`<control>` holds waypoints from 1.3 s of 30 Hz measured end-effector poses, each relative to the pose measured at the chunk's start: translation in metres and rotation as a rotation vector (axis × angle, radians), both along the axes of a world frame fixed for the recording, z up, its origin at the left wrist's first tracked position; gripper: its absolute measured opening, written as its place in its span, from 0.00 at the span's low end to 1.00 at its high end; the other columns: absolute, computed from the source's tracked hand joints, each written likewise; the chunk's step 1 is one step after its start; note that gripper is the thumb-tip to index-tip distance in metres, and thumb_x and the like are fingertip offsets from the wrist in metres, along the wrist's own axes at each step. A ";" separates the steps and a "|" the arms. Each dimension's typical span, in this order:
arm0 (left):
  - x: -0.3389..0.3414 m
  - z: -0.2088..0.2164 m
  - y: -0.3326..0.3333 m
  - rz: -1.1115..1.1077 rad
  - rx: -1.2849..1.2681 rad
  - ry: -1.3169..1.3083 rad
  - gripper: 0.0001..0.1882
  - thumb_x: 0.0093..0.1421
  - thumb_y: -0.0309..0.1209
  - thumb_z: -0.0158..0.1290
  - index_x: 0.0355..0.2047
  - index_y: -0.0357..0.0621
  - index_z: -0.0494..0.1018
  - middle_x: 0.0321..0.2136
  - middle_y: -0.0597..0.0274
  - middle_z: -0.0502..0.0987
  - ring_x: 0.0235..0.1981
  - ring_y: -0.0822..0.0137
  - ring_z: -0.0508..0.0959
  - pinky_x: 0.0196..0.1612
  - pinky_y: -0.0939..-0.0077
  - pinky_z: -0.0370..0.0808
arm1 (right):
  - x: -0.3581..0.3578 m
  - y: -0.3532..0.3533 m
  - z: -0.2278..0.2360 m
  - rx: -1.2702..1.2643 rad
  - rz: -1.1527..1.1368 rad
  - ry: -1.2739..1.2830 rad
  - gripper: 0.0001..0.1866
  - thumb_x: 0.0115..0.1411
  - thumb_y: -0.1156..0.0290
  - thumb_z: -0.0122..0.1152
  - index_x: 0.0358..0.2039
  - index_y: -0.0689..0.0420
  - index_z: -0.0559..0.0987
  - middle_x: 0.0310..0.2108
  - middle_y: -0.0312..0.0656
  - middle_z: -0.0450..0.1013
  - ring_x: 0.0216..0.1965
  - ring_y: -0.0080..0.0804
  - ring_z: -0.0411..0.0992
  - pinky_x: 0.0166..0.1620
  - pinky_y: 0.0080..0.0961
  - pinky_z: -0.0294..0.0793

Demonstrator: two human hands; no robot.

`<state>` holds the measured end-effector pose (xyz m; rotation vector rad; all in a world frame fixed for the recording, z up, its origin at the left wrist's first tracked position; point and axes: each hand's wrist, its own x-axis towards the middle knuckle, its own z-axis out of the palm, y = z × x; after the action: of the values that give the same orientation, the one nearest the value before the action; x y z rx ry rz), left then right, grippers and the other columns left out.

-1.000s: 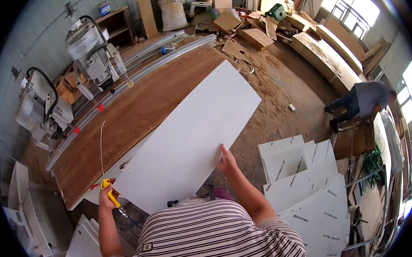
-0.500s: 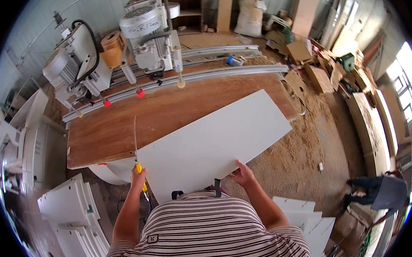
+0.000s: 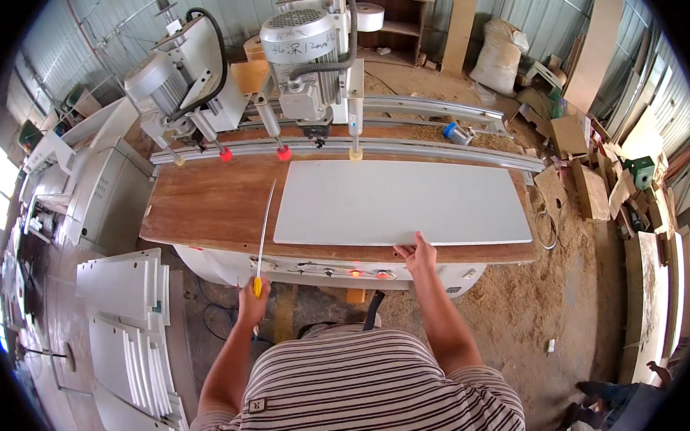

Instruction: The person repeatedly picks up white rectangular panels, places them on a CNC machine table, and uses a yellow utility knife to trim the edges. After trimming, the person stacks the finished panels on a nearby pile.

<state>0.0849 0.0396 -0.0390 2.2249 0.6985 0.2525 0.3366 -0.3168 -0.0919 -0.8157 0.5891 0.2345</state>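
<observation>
A long white panel (image 3: 408, 199) lies on the right part of the brown wooden machine table (image 3: 205, 200), its long near side roughly along the table's front edge. My right hand (image 3: 421, 257) grips that near side, thumb over the top face; the other fingers are partly hidden. My left hand (image 3: 251, 304) is closed round the yellow handle of what looks like an air blow gun (image 3: 258, 287). Its long thin metal tube points away from me, just left of the panel.
Two motor-driven drill heads (image 3: 302, 65) stand behind the table on metal rails (image 3: 411, 149). White boards (image 3: 123, 282) are stacked at lower left. Sawdust (image 3: 504, 302) and wood offcuts (image 3: 592, 189) cover the floor at right. Part of another person (image 3: 635, 410) shows at lower right.
The panel has swung from a slant, with its near end by my body, to lie along the table. My right hand moved forward with it. The view has shifted too.
</observation>
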 end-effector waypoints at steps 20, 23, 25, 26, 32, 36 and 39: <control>-0.140 0.017 -0.004 -0.216 -0.277 0.099 0.13 0.57 0.23 0.53 0.44 0.41 0.71 0.29 0.58 0.79 0.33 0.71 0.79 0.36 0.79 0.73 | 0.017 -0.003 -0.032 -0.317 0.083 0.028 0.15 0.64 0.63 0.50 0.31 0.65 0.69 0.25 0.50 0.75 0.25 0.41 0.77 0.29 0.35 0.82; -0.145 0.025 0.005 -0.182 -0.342 0.114 0.13 0.57 0.28 0.54 0.43 0.41 0.71 0.27 0.59 0.79 0.31 0.71 0.79 0.35 0.79 0.73 | 0.018 0.005 -0.030 -0.344 0.060 0.027 0.16 0.64 0.63 0.49 0.31 0.66 0.69 0.26 0.51 0.74 0.26 0.42 0.77 0.29 0.35 0.82; -0.136 0.047 0.005 -0.179 -0.417 0.123 0.13 0.58 0.29 0.53 0.42 0.39 0.71 0.26 0.60 0.79 0.27 0.72 0.78 0.33 0.78 0.74 | 0.018 0.006 -0.034 -0.350 0.036 0.021 0.16 0.64 0.63 0.49 0.31 0.67 0.68 0.26 0.52 0.74 0.27 0.42 0.77 0.29 0.36 0.82; -0.134 0.051 0.007 -0.178 -0.449 0.150 0.13 0.58 0.29 0.52 0.42 0.38 0.71 0.25 0.60 0.79 0.26 0.72 0.78 0.32 0.78 0.74 | 0.020 0.003 -0.037 -0.349 0.026 0.010 0.16 0.64 0.63 0.49 0.32 0.67 0.68 0.26 0.52 0.74 0.27 0.43 0.77 0.29 0.36 0.82; -0.131 0.069 0.005 -0.104 -0.568 0.156 0.12 0.58 0.28 0.50 0.42 0.37 0.71 0.23 0.60 0.78 0.23 0.74 0.76 0.29 0.79 0.74 | 0.018 0.000 -0.033 -0.353 0.051 0.032 0.16 0.64 0.63 0.49 0.33 0.67 0.68 0.26 0.52 0.74 0.28 0.44 0.77 0.29 0.35 0.82; -0.132 0.071 0.001 -0.087 -0.536 0.203 0.12 0.58 0.27 0.50 0.42 0.37 0.71 0.23 0.60 0.78 0.23 0.75 0.76 0.29 0.80 0.73 | 0.014 0.004 -0.025 -0.362 0.045 0.021 0.16 0.64 0.63 0.50 0.33 0.66 0.68 0.27 0.52 0.74 0.28 0.43 0.77 0.29 0.34 0.82; -0.134 0.058 0.001 -0.091 -0.526 0.175 0.12 0.58 0.27 0.50 0.42 0.37 0.71 0.22 0.61 0.78 0.23 0.75 0.76 0.29 0.80 0.73 | 0.014 0.002 -0.023 -0.321 0.109 0.027 0.16 0.64 0.62 0.50 0.33 0.66 0.68 0.27 0.51 0.74 0.28 0.42 0.77 0.30 0.34 0.82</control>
<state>-0.0491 0.0401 0.0191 1.7774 0.6636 -0.1610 0.3508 -0.3151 -0.1150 -1.1580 0.6169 0.2549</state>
